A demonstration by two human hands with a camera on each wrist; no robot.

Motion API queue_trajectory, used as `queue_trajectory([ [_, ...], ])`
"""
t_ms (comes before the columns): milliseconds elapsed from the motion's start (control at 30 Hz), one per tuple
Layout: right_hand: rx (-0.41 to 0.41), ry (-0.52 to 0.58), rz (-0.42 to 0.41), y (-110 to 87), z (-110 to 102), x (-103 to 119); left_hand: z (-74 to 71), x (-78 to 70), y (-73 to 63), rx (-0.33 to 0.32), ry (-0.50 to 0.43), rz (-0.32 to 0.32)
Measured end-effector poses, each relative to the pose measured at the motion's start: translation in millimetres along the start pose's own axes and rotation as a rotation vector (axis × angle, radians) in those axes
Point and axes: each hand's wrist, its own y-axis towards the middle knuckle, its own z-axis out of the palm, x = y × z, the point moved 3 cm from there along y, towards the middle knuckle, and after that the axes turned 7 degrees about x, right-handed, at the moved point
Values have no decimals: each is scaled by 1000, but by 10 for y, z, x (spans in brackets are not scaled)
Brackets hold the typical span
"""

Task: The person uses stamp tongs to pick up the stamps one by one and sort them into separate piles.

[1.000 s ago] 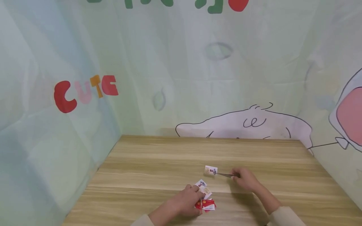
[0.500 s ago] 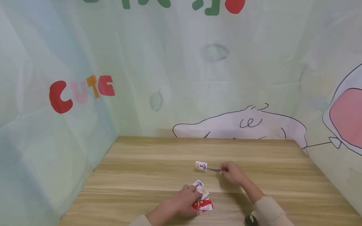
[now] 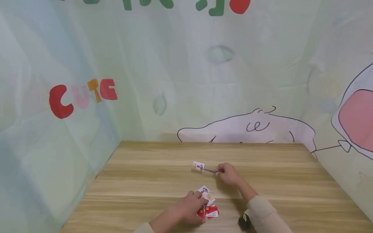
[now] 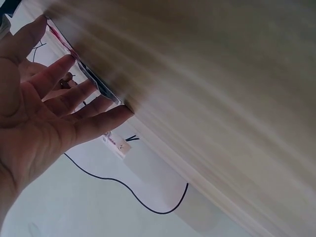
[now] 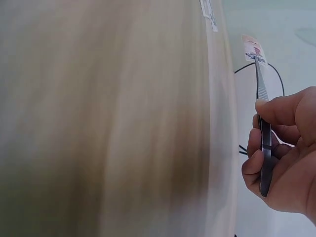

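My right hand (image 3: 228, 174) pinches metal tweezers (image 5: 265, 148) between thumb and fingers. Their tips grip the edge of a small white-bordered stamp (image 3: 198, 166) printed with coloured figures, which is off the table in the right wrist view. On the table lie overlapping stamps: white pictured ones (image 3: 208, 196) and, nearer the front, red ones (image 3: 212, 210) with a yellow emblem. My left hand (image 3: 190, 207) rests over the left side of this group, covering part of it. In the left wrist view its spread fingers (image 4: 59, 76) touch down along the stamps' edge.
A wood-grain table (image 3: 140, 181) carries everything. Behind it and to both sides hangs a pale green printed cloth (image 3: 186, 84). A black rounded object (image 3: 244, 222) with a yellow mark sits beside the right sleeve (image 3: 265, 212).
My right hand has moved left and slightly away from me, carrying the stamp in the tweezers. The black object has come into view by the sleeve. My left hand stays on the stamps.
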Motion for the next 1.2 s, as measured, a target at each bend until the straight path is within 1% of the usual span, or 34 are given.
queue_trajectory([
  [167, -6, 33, 25, 105, 47, 1, -1, 16, 11, 23, -9, -9],
  [300, -10, 30, 20, 174, 84, -10, 13, 17, -5, 30, -11, -11],
  [433, -27, 34, 42, 245, 95, -26, 23, 2, -12, 13, 2, -1],
  [567, -32, 68, 61, 315, 102, -18, 21, -12, -17, -20, 29, 13],
  [667, -42, 65, 74, 358, 115, -30, 10, -16, -18, -41, 52, 22],
  [800, -60, 56, 109, 385, 136, -53, 8, -14, -20, -43, 68, 30],
  [967, -92, 82, 149, 398, 134, -51, 3, -11, -21, -37, 53, 25],
  [1067, -93, 87, 155, 401, 137, -43, 2, -12, -24, -39, 53, 23],
  [1200, -85, 67, 158, 398, 138, -34, 0, -14, -25, -34, 51, 25],
])
